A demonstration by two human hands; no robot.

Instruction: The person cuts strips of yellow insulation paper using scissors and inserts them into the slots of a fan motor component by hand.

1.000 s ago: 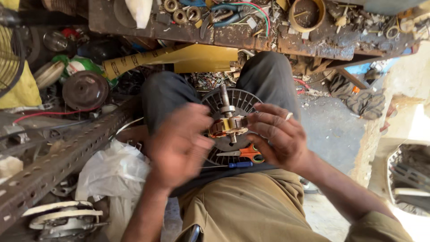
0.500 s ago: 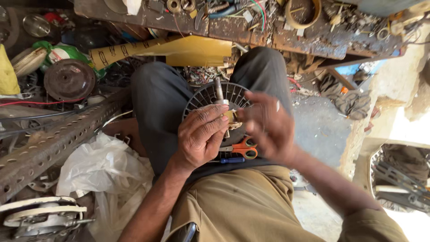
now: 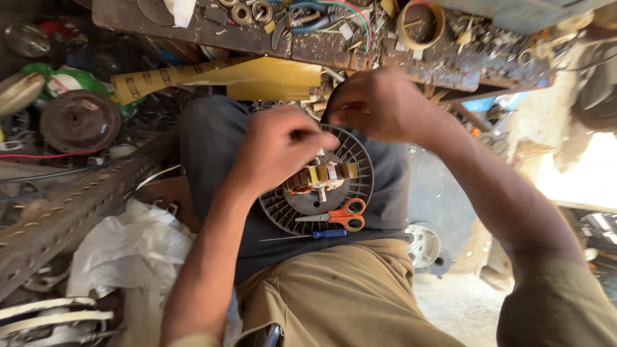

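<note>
Cluttered workshop floor, left hand (image 3: 279, 144) and right hand (image 3: 379, 103) pinched shut above lap-held fan motor (image 3: 321, 183), contents hidden.

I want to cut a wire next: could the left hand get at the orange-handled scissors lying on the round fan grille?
Probably yes: the orange-handled scissors lie uncovered on the round black plastic fan grille, just below the left hand, with nothing between them.
</note>
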